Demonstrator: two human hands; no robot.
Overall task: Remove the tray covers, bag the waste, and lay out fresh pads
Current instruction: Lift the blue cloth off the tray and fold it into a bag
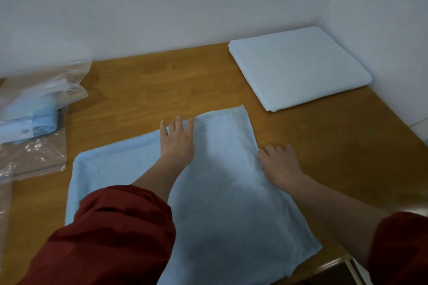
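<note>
Bare desk (139, 90) lies open beyond the pad's far edge and to its right, up to the folded stack of pads (298, 67) in the wall corner. A clear plastic bag (34, 122) of blue waste crowds the left edge. The pale blue pad (227, 192) lies spread mid-desk, slightly rumpled. The left hand (177, 143) presses flat on it, grip apart. The right hand (280, 164) sits at its right edge with fingers bent; I cannot tell whether that grip pinches it. The desk is wood-grain, the walls (185, 7) white.
</note>
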